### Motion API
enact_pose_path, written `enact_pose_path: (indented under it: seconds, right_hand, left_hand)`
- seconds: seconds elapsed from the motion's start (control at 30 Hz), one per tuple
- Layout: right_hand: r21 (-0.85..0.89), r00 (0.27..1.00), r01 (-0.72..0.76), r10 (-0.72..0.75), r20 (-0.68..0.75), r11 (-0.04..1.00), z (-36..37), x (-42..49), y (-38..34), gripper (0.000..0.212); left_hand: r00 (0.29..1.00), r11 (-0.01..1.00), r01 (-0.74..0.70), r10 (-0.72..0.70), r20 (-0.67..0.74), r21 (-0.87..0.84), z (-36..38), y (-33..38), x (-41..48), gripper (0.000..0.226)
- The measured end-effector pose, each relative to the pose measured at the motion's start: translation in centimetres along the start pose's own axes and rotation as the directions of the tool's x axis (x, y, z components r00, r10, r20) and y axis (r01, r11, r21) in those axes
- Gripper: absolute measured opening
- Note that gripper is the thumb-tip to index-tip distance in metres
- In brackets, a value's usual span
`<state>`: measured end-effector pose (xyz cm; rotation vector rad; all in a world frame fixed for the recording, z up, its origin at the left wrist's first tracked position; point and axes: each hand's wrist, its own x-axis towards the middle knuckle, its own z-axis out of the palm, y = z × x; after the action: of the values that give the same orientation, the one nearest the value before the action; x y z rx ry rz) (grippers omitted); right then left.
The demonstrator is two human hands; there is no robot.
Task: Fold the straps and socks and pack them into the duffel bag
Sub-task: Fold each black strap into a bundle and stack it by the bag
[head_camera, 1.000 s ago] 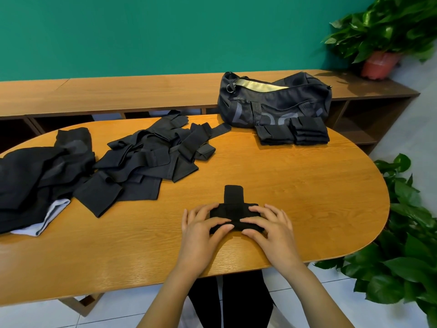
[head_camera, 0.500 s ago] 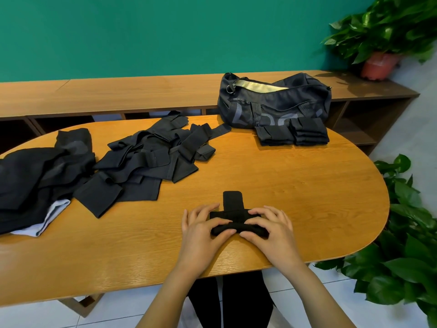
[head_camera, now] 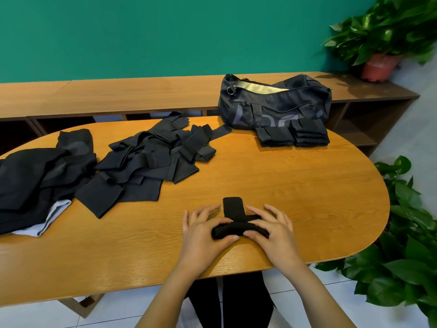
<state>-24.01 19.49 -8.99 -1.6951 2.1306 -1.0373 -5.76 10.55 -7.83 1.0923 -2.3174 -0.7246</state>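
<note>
- Both forearms reach in from the bottom edge and converge toward the middle, bare to the wrist.
- The left hand (head_camera: 203, 235) lies palm down, wrist low, fingers fanned forward and slightly curled.
- Its thumb points right and presses against the near side of a rolled strap (head_camera: 236, 227).
- The right hand (head_camera: 274, 233) mirrors it, palm down, fingers spread and bent at the knuckles.
- Its thumb points left, tip close to the left thumb, and its fingers arch over the roll's right end.
- Both hands pinch the roll between thumb and fingers; neither is fully closed into a fist.
</note>
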Motion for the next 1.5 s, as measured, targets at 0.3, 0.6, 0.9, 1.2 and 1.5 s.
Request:
enact_pose_path:
  seconds: [0.3,0.6,0.9,1.2,1.5]
  right_hand:
    - [0.026,0.999,-0.032,0.031,0.021,0.999,-0.3,-0.1,-0.3,0.021]
    - [-0.002,0.998,-0.05,0.05,-0.044,0.999,-0.3,-0.2,-0.9,0.039]
    - [0.042,0.989,-0.109,0.112,-0.095,0.993,-0.5,-0.3,-1.4,0.032]
    - [0.141,0.97,-0.22,0.232,-0.076,0.965,-0.4,-0.3,-1.4,0.044]
    - [-0.208,0.979,-0.188,0.2,0.037,0.96,-0.7,0.0,-2.2,0.067]
  left_hand:
    - [0.999,0.998,0.034,-0.034,0.0,-0.046,0.0,0.2,0.1,0.048]
    - [0.999,0.997,0.028,-0.03,-0.028,-0.078,0.0,0.2,0.2,0.055]
    - [0.998,0.998,0.01,-0.013,-0.054,-0.06,0.1,0.1,0.1,0.014]
    - [0.984,0.971,0.144,-0.16,-0.075,-0.19,-0.3,0.4,0.1,0.071]
    - [0.991,0.995,0.077,-0.083,-0.102,-0.059,0.0,0.4,0.0,0.082]
